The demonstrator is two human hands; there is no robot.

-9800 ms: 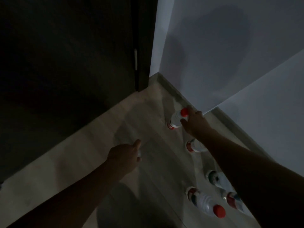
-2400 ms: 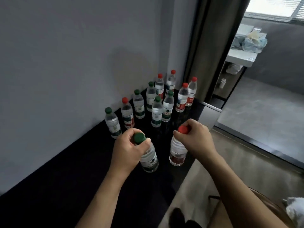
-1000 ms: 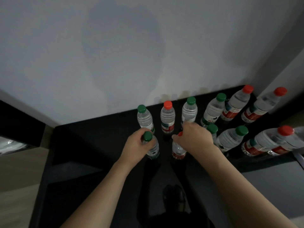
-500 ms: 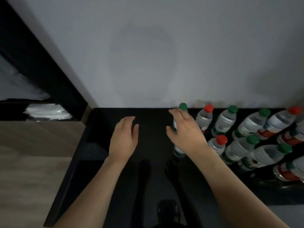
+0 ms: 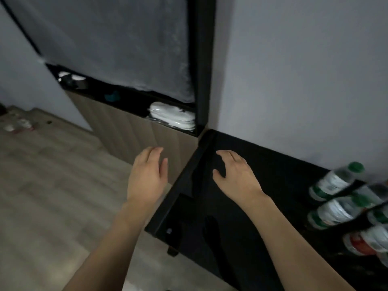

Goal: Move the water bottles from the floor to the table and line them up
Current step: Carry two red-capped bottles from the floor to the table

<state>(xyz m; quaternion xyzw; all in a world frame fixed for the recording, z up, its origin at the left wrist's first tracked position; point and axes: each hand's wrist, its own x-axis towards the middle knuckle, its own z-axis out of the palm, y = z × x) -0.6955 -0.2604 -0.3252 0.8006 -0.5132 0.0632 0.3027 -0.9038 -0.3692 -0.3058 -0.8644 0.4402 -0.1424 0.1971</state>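
Note:
Several clear water bottles with green and red caps stand blurred on the black table (image 5: 283, 177) at the far right edge of the view; one green-capped bottle (image 5: 333, 181) is nearest the wall. My right hand (image 5: 235, 175) hovers empty over the table's left end, fingers apart and curved. My left hand (image 5: 148, 175) is empty too, fingers loosely together, past the table's left edge over the floor. Far left on the floor lie more bottles (image 5: 19, 126), small and blurred.
A dark-framed wardrobe (image 5: 201, 59) with a grey fabric cover stands left of the table against the wall. On its low shelf lie folded white cloths (image 5: 172, 118). Below it is a wooden panel (image 5: 130, 135). Pale wooden floor (image 5: 52, 196) spreads to the left.
Both bottles were set down on the table and let go. My view has swung left, away from the bottle row toward the wardrobe and floor. Both hands are now empty.

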